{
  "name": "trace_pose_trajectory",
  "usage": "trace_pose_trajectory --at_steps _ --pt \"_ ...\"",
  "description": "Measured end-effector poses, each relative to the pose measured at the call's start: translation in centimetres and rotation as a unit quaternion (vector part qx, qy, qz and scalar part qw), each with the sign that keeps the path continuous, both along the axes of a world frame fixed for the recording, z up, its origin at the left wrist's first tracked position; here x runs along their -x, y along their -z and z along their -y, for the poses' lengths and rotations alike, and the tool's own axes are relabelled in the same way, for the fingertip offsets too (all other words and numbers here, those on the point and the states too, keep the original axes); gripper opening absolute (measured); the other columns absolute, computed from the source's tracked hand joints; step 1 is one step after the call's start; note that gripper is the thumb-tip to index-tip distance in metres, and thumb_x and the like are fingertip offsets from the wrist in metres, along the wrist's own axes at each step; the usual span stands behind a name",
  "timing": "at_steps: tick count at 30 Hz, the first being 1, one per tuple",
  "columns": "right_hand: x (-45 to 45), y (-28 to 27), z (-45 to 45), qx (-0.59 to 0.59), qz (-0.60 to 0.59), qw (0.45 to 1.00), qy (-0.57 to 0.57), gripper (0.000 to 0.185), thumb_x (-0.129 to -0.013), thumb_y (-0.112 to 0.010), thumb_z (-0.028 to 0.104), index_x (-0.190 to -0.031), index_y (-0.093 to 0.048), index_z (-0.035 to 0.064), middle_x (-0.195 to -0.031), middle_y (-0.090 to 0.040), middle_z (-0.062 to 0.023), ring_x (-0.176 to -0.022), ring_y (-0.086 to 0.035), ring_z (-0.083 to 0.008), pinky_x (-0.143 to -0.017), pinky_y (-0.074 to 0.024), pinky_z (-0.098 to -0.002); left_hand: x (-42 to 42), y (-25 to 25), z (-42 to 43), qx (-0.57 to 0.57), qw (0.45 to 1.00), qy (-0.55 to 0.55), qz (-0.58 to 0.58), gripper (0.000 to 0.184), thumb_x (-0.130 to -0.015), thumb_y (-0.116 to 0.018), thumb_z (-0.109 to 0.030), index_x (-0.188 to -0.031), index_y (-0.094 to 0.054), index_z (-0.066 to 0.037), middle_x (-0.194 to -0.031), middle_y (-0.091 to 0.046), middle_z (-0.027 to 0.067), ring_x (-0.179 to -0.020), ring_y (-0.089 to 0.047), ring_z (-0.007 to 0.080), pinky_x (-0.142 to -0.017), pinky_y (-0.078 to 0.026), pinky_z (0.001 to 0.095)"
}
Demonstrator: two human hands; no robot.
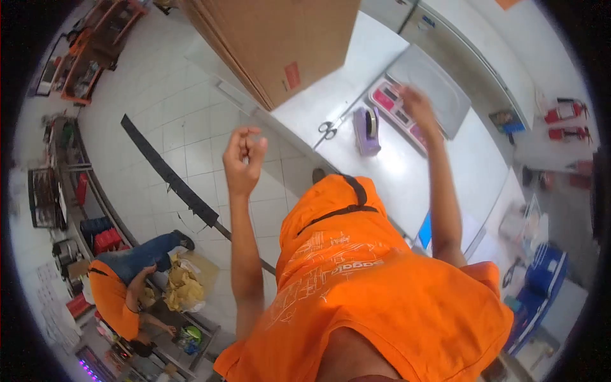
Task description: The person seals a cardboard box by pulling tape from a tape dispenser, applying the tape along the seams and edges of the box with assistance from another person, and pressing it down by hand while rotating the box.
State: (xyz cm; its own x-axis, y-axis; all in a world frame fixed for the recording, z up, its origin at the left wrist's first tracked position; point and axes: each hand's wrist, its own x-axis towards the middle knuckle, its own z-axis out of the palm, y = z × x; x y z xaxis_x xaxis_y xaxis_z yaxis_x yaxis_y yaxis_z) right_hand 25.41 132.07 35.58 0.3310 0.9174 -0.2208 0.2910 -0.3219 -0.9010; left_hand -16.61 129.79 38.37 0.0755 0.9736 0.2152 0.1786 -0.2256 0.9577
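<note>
- The right hand (417,105) is blurred above or on the scale (439,89), at the table's (407,184) far side; I cannot tell how its fingers stand. A careless press might disturb the reading.
- The left hand (245,159) is in the air, loosely curled, with nothing in it; swinging right, it could knock the scissors (327,130) off the left edge.
- The tape dispenser (369,146), just left of the scale, might slide if bumped.
- The tall cardboard (286,44), far left, could tip if pushed.
</note>
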Motion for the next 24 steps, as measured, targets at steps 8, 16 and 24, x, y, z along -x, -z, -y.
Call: trace_pose_trajectory --at_steps 8,16,24 --pt "3.6 13.5 10.1 0.159 -0.052 0.983 0.072 0.058 -0.094 -0.055 0.063 -0.12 -0.073 0.0145 -0.142 -0.057 -0.0128 -0.126 -0.051 -0.0277 -0.089 -0.0485 -0.0457 -2.9 8.9 7.8 0.19 0.976 0.11 -0.007 0.019 -0.093 -0.072 -0.014 -0.106 -0.063 -0.004 -0.064 -0.042 -0.0081 -0.056 -0.039 0.0016 -0.051 -0.032 0.0202" --pt "4.8 14.7 7.0 0.164 -0.158 0.966 0.12 0.049 -0.089 -0.068 0.053 -0.108 -0.076 0.0086 -0.12 -0.066 -0.011 -0.11 -0.058 -0.027 -0.083 -0.0489 -0.0455 -11.6 13.9 5.3 0.101 0.944 0.195 -0.248 0.036 -0.082 -0.079 -0.035 -0.105 -0.064 -0.011 -0.07 -0.063 0.0048 -0.068 -0.063 0.0264 -0.063 -0.049 0.0419" --pt "7.6 14.6 9.1 0.042 -0.251 0.945 0.205 0.031 -0.09 -0.073 0.036 -0.098 -0.073 0.0057 -0.091 -0.065 -0.0062 -0.089 -0.063 -0.0202 -0.071 -0.0571 -0.0389 -20.7 20.1 2.6 0.038 0.951 0.141 -0.273 0.046 -0.076 -0.084 -0.034 -0.107 -0.06 -0.009 -0.094 -0.07 0.0125 -0.093 -0.068 0.0338 -0.075 -0.053 0.0474"
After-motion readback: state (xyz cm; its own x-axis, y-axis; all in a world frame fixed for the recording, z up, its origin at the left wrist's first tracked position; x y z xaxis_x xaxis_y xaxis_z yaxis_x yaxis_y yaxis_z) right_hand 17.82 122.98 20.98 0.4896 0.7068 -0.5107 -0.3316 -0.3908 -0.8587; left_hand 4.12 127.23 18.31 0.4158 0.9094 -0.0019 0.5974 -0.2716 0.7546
